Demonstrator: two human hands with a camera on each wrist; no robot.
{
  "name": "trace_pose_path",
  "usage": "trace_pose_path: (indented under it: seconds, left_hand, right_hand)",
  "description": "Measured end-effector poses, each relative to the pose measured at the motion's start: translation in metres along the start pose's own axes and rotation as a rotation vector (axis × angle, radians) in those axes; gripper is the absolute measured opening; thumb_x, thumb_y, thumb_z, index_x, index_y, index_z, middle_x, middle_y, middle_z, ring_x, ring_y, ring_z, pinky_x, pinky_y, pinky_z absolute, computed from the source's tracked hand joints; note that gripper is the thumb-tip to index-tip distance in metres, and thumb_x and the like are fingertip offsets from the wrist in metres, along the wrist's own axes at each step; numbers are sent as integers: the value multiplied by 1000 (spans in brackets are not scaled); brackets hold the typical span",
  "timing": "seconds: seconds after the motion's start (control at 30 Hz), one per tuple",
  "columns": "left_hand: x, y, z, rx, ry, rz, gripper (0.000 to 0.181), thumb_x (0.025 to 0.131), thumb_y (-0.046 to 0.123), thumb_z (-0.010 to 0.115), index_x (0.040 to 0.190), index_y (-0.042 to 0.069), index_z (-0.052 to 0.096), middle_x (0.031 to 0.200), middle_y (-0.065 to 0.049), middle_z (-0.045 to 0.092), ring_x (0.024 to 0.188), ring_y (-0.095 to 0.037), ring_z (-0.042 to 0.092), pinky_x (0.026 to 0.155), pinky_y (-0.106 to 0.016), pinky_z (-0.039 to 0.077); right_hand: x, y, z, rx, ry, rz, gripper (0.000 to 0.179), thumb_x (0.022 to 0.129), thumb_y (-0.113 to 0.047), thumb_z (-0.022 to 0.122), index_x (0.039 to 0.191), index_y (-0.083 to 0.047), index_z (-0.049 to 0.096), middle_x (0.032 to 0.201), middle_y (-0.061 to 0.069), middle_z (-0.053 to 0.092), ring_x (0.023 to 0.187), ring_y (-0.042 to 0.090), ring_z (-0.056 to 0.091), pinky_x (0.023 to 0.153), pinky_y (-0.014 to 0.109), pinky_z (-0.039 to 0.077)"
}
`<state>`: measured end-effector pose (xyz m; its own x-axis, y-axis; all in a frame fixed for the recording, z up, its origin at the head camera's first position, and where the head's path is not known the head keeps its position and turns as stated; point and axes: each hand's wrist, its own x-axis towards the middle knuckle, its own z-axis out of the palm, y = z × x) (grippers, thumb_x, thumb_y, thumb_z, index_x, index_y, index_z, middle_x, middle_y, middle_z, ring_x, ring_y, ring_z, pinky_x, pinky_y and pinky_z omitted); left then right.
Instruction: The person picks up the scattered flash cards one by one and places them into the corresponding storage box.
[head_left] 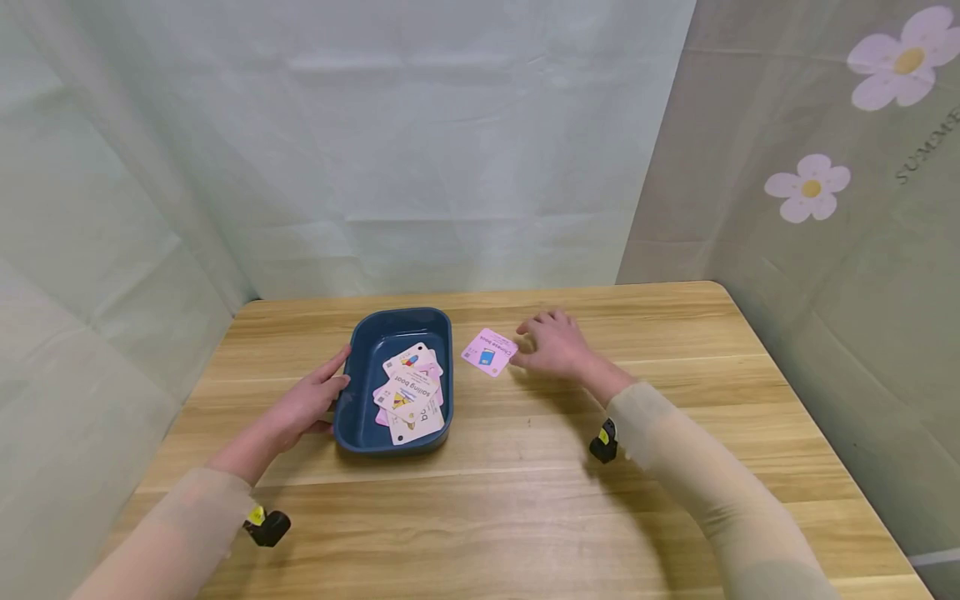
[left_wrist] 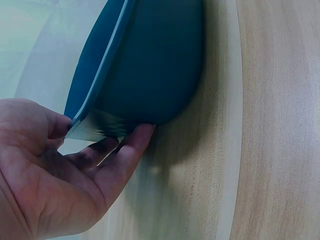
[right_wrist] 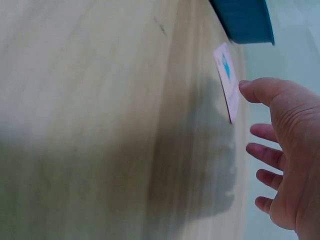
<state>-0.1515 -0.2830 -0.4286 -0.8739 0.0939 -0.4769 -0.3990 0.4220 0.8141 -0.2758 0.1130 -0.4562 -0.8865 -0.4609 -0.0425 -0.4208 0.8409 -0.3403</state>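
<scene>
On the table a dark blue plastic bin (head_left: 393,450) holds several picture cards (head_left: 408,392), the top one printed "sailing boat". My left hand (head_left: 303,406) grips the bin's left side. In the left wrist view its thumb (left_wrist: 60,125) is at the rim and the fingers lie against the outer wall. Right of the bin a pink card (head_left: 489,352) with a blue book picture lies flat. Beside that card is my right hand (head_left: 553,346), its fingers spread and relaxed around nothing. In the right wrist view the thumb tip overlaps the edge of the card.
The wooden table (head_left: 525,517) extends to both sides and toward me. Pale cloth (head_left: 450,150) hangs behind and at the left; a grey curtain (head_left: 810,275) with white flowers hangs at the right. A small black camera (head_left: 603,442) sits on the right wrist.
</scene>
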Motion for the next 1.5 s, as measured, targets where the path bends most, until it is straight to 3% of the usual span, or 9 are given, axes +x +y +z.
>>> trace_pose_path:
  seconds: [0.57, 0.97, 1.2, 1.5]
  left_hand:
    - [0, 0, -1, -18, 2, 10, 62, 113, 28, 31, 164, 37, -3, 165, -32, 11, 130, -48, 45, 77, -42, 55]
    - [-2, 1, 0, -16, 5, 4, 62, 113, 29, 31, 164, 37, -3, 163, -33, 14, 126, -46, 48, 75, -41, 55]
    - [-2, 1, -1, -8, 6, -6, 62, 113, 29, 31, 164, 38, -3, 164, -32, 12, 126, -46, 47, 76, -40, 54]
    - [-4, 2, 0, 2, 7, -5, 61, 113, 29, 30, 163, 38, -3, 165, -31, 10, 129, -47, 46, 76, -41, 55]
  right_hand:
    - [3, -14, 20, -48, 67, 60, 81, 78, -68, 76, 134, -11, 64, 135, 11, 57, 130, 34, 41, 111, 55, 29]
    - [5, -25, 28, -86, 81, 98, 72, 75, -74, 73, 111, -14, 59, 116, 5, 52, 115, 29, 41, 106, 51, 32]
    - [6, -25, 28, -88, 65, 105, 72, 75, -71, 76, 115, -12, 60, 120, 7, 54, 119, 30, 42, 108, 52, 32]
    - [6, -23, 24, -7, 41, 150, 75, 72, -63, 84, 120, -9, 61, 115, 6, 54, 114, 28, 42, 105, 50, 34]
